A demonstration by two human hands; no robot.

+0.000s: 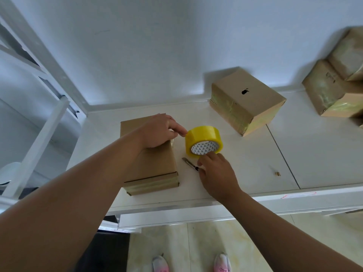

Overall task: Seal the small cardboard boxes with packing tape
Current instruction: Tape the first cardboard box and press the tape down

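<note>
Left hand [157, 132] rests loose on the box [155, 165], forefinger touching the tape roll [202, 134] just beside it. Right hand [218, 173] fingers the roll's near rim, knife [188, 162] under its thumb; gripped or not, can't tell. Likely starting a strip: next, find the tape's end.

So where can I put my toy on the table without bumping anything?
Bare table between the tape roll, the logo box and the seam, and right of the seam before the stacked boxes. Crowded: near box, knife, left hand and right hand bunch around the roll.
</note>
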